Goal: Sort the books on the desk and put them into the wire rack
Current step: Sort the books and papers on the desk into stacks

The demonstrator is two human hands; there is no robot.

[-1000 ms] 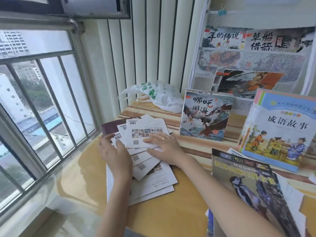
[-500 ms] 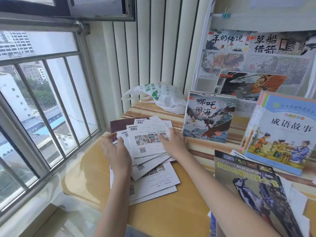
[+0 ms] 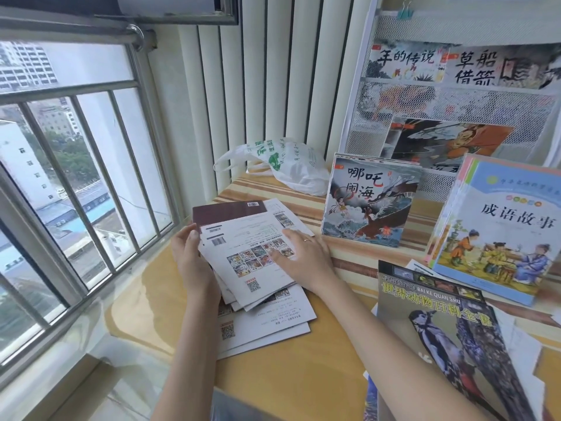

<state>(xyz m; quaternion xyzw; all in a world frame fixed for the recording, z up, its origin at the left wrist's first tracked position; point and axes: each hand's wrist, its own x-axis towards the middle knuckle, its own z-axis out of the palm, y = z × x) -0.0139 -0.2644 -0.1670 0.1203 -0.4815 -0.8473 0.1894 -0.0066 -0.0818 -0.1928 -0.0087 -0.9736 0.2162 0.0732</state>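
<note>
A loose pile of thin white booklets [image 3: 258, 268] lies face down on the yellow desk [image 3: 303, 375], over a dark maroon book [image 3: 224, 212]. My left hand [image 3: 191, 262] grips the pile's left edge, thumb on top. My right hand [image 3: 303, 256] rests flat on the top booklet, fingers straight. The white wire rack [image 3: 455, 95] stands at the back right with several picture books in its pockets. A dragon picture book [image 3: 368, 205] and a blue story book [image 3: 501, 235] lean against the rack's foot. A dark bird encyclopedia [image 3: 455, 338] lies at the right front.
A white plastic bag [image 3: 288, 165] with green print sits at the back of the desk against the ribbed wall. A barred window [image 3: 76, 177] runs along the left side. Loose white papers [image 3: 522, 344] lie under the encyclopedia.
The spread booklets have been drawn together into a tighter pile. My right hand slid back onto the top booklet, and my left hand moved up to the pile's left edge.
</note>
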